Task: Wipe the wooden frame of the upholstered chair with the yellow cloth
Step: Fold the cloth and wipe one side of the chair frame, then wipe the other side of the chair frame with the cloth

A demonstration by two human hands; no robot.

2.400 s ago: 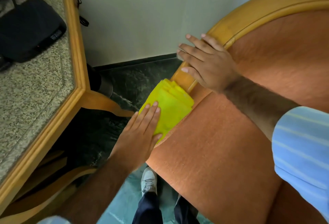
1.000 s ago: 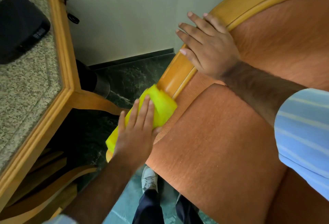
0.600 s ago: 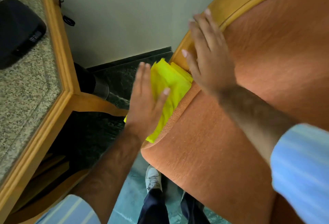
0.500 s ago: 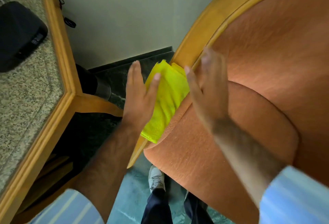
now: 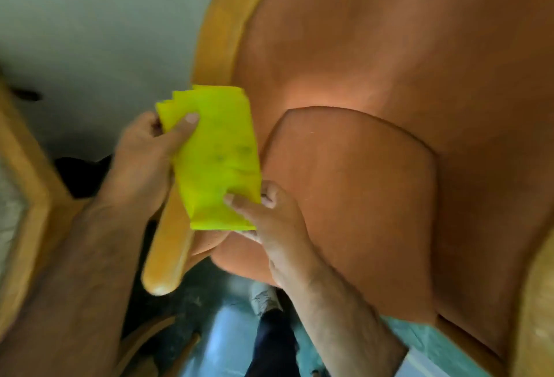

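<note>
The folded yellow cloth (image 5: 215, 154) is held up between both hands, above the chair's rounded wooden armrest (image 5: 168, 253). The left hand (image 5: 144, 157) grips its upper left edge with the thumb on top. The right hand (image 5: 269, 217) pinches its lower right corner beside the orange upholstered seat (image 5: 359, 196).

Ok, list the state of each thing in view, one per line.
Folded yellow cloth: lifted off the frame, dirt marks showing.
Left hand: gripping the cloth's upper edge.
Right hand: pinching its lower corner.
Wooden chair armrest: bare, uncovered.

A furnished room: upholstered chair (image 5: 374, 166), wood-edged table (image 5: 21, 172), tiled floor (image 5: 227, 325).
</note>
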